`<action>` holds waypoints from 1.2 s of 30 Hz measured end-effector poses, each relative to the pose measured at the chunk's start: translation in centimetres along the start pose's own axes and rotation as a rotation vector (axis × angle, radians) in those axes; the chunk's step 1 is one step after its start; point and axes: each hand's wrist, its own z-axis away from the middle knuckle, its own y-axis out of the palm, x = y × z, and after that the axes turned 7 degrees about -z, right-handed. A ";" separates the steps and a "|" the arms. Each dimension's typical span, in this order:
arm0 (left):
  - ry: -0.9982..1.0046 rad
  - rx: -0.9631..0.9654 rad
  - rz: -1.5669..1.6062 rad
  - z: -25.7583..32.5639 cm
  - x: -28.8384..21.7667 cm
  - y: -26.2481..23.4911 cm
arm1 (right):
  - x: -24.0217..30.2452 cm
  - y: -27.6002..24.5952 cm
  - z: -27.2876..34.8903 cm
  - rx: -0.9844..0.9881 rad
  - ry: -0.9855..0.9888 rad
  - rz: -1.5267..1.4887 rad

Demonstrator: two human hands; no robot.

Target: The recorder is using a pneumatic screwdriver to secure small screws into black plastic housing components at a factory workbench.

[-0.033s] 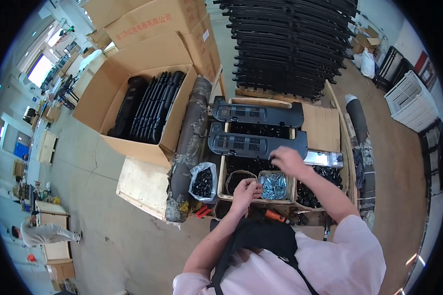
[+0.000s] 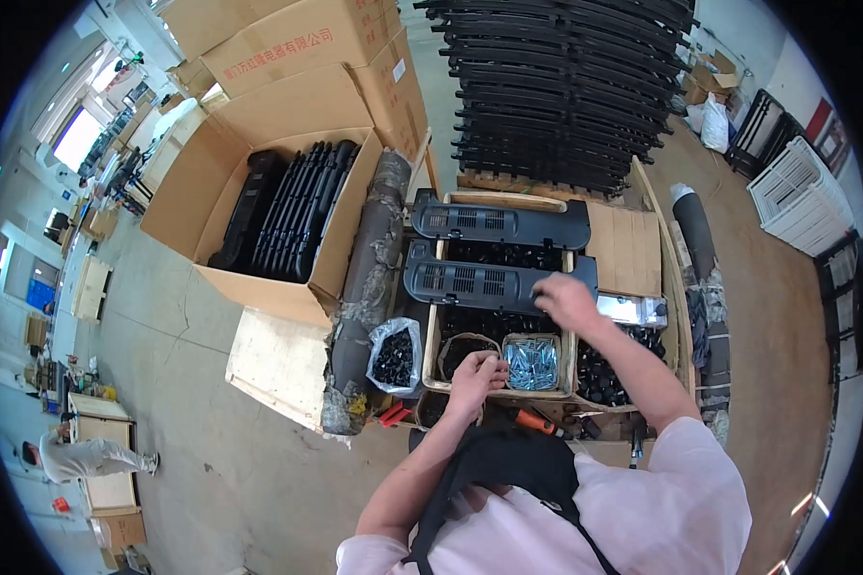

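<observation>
My left hand [image 2: 475, 381] hovers by the box of silver screws [image 2: 531, 364], with thumb and fingertips pinched together. Whatever it may hold is too small to make out. Over the right end of the nearer black slotted panel [image 2: 470, 278], my right hand [image 2: 568, 302] has its fingers curled together; their tips hide what is between them. Behind it lies a second black slotted panel [image 2: 499, 220]. Both panels rest across a wooden-edged tray [image 2: 432, 345] of small black parts. A round container [image 2: 458, 355] of dark pieces stands left of the screws.
A bag of black parts [image 2: 393, 356] sits on the left, beside a thick wrapped roll [image 2: 362, 278]. Beyond is an open carton [image 2: 340, 259] of black panels. An orange-handled tool [image 2: 537, 420] lies near my apron. Black bars [image 2: 566, 86] are stacked at the back. A person [image 2: 91, 452] stands far left.
My right hand has shifted slightly right and away from me over the nearer panel. The left hand stays almost in place, its fingers still pinched.
</observation>
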 end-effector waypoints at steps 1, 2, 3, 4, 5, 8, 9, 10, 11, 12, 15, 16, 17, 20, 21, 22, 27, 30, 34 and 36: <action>-0.011 0.014 0.003 0.5 -0.1 -0.2 | -2.2 -0.7 -0.8 -0.061 0.028 0.056; -0.022 0.025 0.006 0.9 0.0 -0.3 | -4.0 -1.3 -1.5 -0.106 0.069 0.068; -0.020 0.027 0.005 1.1 0.1 -0.5 | -5.5 -1.9 -2.5 -0.151 0.107 0.079; -0.005 0.043 -0.024 1.3 0.4 -0.7 | -6.9 -2.2 -3.3 -0.153 0.106 0.080; 0.009 0.060 -0.054 1.6 0.6 -0.7 | -8.1 -2.4 -4.1 -0.153 0.124 0.133; 0.002 0.066 -0.096 2.3 1.1 -1.1 | -9.9 -1.6 -5.6 -0.129 0.121 0.192; 0.003 0.064 -0.098 2.5 1.2 -1.3 | -10.4 -1.3 -5.9 -0.106 0.104 0.203; 0.005 0.061 -0.092 2.7 1.3 -1.6 | -10.4 -1.0 -6.2 -0.105 0.099 0.200; 0.006 0.059 -0.086 2.8 1.4 -1.9 | -10.5 -0.7 -6.4 -0.107 0.087 0.213; 0.005 0.056 -0.085 2.9 1.5 -2.1 | -10.6 -0.4 -6.6 -0.110 0.076 0.225; -0.013 0.027 -0.090 3.2 1.5 -2.4 | -10.5 -0.3 -7.3 -0.102 0.055 0.252; -0.013 0.026 -0.107 3.1 1.4 -2.4 | -10.6 -0.3 -7.4 -0.099 0.058 0.250; -0.013 0.027 -0.124 3.1 1.3 -2.4 | -10.7 -0.4 -7.4 -0.095 0.039 0.260; -0.029 0.041 -0.135 3.0 1.4 -2.2 | -10.9 -0.3 -7.3 -0.095 0.009 0.266; -0.030 0.044 -0.136 2.7 1.4 -2.1 | -10.9 -0.3 -7.2 -0.100 -0.006 0.261; -0.033 0.051 -0.142 2.6 1.4 -2.1 | -10.9 -0.3 -7.2 -0.100 -0.002 0.262; -0.022 0.079 -0.165 1.7 1.5 -1.7 | -10.9 -0.2 -7.2 -0.122 -0.012 0.270; -0.021 0.088 -0.200 1.6 1.6 -1.5 | -11.1 -0.2 -7.0 -0.114 -0.007 0.257; -0.021 0.096 -0.227 1.6 1.9 -1.3 | -11.1 0.2 -6.7 -0.111 -0.002 0.258; -0.028 0.096 -0.234 1.8 2.1 -1.3 | -10.7 0.2 -6.4 -0.098 0.017 0.267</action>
